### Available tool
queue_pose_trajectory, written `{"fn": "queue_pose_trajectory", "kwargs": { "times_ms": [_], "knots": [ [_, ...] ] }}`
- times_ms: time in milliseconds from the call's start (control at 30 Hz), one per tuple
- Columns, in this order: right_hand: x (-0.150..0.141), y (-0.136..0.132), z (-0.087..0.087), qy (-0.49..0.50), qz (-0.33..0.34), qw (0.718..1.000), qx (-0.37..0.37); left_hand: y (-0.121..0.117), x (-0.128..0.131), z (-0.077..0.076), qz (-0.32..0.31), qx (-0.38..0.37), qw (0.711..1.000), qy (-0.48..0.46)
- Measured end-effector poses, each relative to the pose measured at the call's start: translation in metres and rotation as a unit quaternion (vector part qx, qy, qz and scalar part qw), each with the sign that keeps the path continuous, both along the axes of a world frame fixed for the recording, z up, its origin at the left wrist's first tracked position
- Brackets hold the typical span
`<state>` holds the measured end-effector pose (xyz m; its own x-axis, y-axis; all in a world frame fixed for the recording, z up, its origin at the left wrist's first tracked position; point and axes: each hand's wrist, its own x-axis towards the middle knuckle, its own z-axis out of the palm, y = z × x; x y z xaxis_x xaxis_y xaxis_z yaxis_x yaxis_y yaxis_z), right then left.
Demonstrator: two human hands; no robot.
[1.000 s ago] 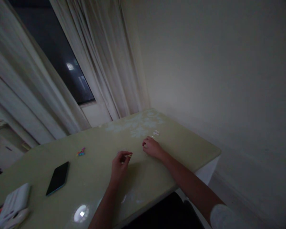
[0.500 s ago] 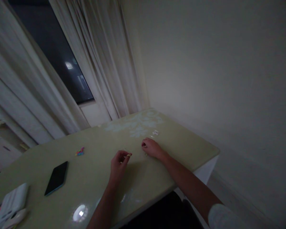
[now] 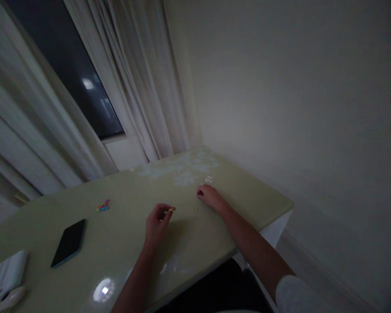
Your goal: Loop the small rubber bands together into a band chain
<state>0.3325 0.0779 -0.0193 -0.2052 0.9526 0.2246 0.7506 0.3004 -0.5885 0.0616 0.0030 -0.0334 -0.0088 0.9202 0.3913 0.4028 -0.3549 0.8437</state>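
Observation:
My left hand is raised a little over the table, thumb and forefinger pinching a small pale-yellow piece whose exact kind is too small to tell. Farther right, my right hand reaches across the tabletop with its fingers curled together; what they hold, if anything, is hidden. Just beyond its knuckles lies a little cluster of small white pieces. Between the two hands a tiny pale-yellow piece rests on the table.
On the glossy greenish table a pile of small bright-coloured pieces lies left of my hands. Nearer me are a dark phone and a white object. Curtains and a wall border the far side.
My right hand has moved forward, closer to the white pieces, uncovering the tiny piece on the table. My left hand keeps its pinch. The view has shifted slightly right.

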Motion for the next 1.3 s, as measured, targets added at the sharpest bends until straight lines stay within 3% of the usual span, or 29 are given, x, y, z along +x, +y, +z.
{"fn": "queue_pose_trajectory", "kwargs": {
  "times_ms": [367, 533, 867, 1133, 1300],
  "knots": [
    [0.008, 0.007, 0.001, 0.087, 0.075, 0.993, -0.011, -0.002, 0.003, 0.004, -0.006, -0.019, 1.000, -0.003],
    [-0.006, -0.004, 0.003, 0.059, 0.147, 0.986, -0.053, -0.002, 0.002, 0.004, 0.002, -0.013, 1.000, 0.027],
    [-0.020, -0.026, 0.010, 0.007, 0.146, 0.989, -0.017, 0.004, -0.006, -0.002, -0.011, 0.006, 0.993, 0.114],
    [-0.047, -0.029, 0.010, 0.134, 0.193, 0.971, -0.046, -0.001, 0.003, -0.002, -0.069, 0.048, 0.986, 0.142],
    [-0.062, -0.034, 0.003, 0.204, 0.216, 0.952, -0.079, -0.005, 0.005, 0.002, -0.057, 0.062, 0.987, 0.135]
  ]
}}
